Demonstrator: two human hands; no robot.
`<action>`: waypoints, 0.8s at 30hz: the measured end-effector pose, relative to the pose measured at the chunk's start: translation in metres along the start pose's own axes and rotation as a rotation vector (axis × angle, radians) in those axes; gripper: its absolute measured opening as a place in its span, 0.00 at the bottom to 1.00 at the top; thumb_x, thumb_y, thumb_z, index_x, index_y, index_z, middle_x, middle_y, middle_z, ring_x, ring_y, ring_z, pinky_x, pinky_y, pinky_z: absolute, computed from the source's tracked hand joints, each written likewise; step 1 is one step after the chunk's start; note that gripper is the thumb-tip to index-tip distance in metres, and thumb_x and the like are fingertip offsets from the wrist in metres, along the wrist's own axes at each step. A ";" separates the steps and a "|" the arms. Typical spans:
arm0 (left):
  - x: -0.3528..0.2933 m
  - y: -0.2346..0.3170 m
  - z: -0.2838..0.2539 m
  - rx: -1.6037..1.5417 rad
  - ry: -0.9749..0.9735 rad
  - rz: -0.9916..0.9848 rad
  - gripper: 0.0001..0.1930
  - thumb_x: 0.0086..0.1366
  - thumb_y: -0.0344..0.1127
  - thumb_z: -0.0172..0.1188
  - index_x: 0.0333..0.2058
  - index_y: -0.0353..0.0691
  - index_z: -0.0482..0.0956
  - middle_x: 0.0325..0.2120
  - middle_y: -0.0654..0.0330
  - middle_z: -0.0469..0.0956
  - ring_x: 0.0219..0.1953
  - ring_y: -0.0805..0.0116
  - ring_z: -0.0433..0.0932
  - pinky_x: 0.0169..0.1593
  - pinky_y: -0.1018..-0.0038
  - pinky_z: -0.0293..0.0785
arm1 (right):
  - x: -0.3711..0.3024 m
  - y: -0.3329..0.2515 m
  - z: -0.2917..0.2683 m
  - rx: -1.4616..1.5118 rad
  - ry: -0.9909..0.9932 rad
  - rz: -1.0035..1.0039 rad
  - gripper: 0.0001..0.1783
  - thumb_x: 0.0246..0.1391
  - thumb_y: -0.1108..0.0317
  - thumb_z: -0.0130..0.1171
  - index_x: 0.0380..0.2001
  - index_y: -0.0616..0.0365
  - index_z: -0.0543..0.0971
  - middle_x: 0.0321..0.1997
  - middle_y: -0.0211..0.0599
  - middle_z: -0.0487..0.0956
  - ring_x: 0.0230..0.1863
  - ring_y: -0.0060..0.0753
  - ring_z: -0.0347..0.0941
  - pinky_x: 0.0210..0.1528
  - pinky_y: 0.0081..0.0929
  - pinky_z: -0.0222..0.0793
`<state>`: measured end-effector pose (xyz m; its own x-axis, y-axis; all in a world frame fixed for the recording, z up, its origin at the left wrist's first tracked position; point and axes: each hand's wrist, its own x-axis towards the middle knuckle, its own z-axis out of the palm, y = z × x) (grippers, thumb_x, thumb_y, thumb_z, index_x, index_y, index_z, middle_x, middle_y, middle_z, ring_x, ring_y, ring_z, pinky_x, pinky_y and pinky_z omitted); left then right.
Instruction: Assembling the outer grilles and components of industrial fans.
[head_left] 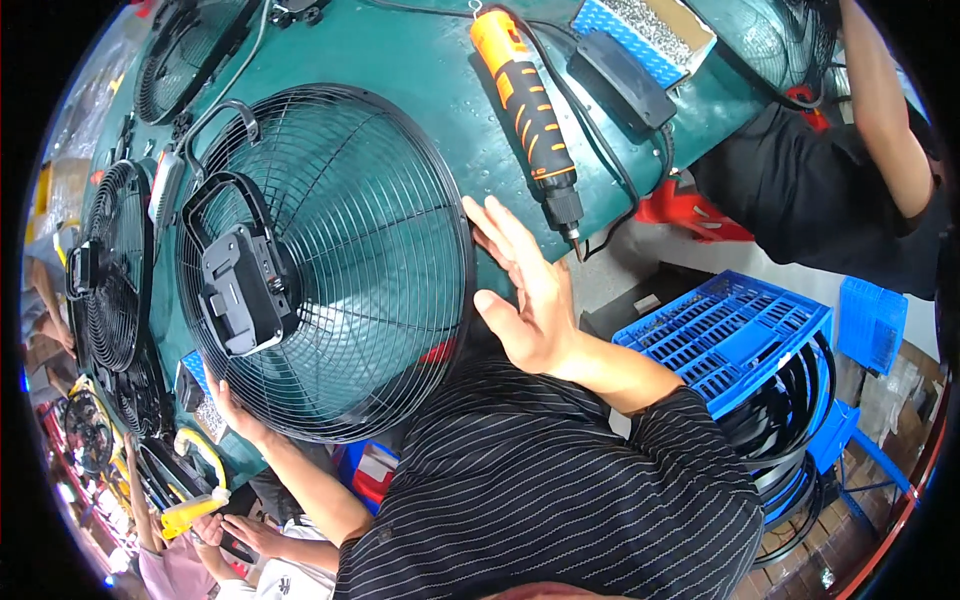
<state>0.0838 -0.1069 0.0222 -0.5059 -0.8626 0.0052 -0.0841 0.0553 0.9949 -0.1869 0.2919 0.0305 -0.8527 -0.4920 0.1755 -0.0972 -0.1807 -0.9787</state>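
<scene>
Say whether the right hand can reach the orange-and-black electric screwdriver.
Probably yes: the right hand is open beside the round black wire-caged fan, and nothing visibly blocks the nearby screwdriver.

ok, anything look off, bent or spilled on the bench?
Nothing plainly stands out. The black fan between the left hand and right hand shows no visible break. Pale specks dot the green tabletop; too small to tell whether they're loose parts.
</scene>
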 end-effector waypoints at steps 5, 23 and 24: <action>-0.021 0.002 0.002 0.143 0.076 0.059 0.33 0.75 0.41 0.46 0.73 0.25 0.61 0.71 0.48 0.66 0.73 0.56 0.64 0.77 0.61 0.53 | 0.004 -0.003 -0.010 -0.125 -0.133 -0.014 0.53 0.50 0.88 0.57 0.78 0.69 0.48 0.81 0.64 0.56 0.82 0.56 0.53 0.81 0.47 0.54; -0.038 0.009 0.018 -0.160 0.125 -0.047 0.33 0.74 0.38 0.47 0.74 0.29 0.60 0.66 0.50 0.71 0.64 0.60 0.73 0.69 0.62 0.67 | 0.006 -0.001 -0.015 -0.004 -0.178 0.061 0.54 0.51 0.90 0.59 0.80 0.64 0.49 0.83 0.58 0.53 0.84 0.51 0.50 0.82 0.47 0.51; -0.037 0.009 0.018 -0.117 0.150 -0.049 0.33 0.74 0.39 0.48 0.74 0.29 0.60 0.67 0.50 0.70 0.65 0.60 0.73 0.70 0.61 0.66 | 0.007 -0.003 -0.015 0.021 -0.168 0.074 0.53 0.51 0.90 0.60 0.79 0.64 0.51 0.83 0.57 0.53 0.83 0.52 0.51 0.81 0.48 0.52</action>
<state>0.0867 -0.0654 0.0287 -0.3693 -0.9286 -0.0368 -0.0004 -0.0395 0.9992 -0.2003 0.3014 0.0331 -0.7590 -0.6400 0.1197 -0.0251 -0.1550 -0.9876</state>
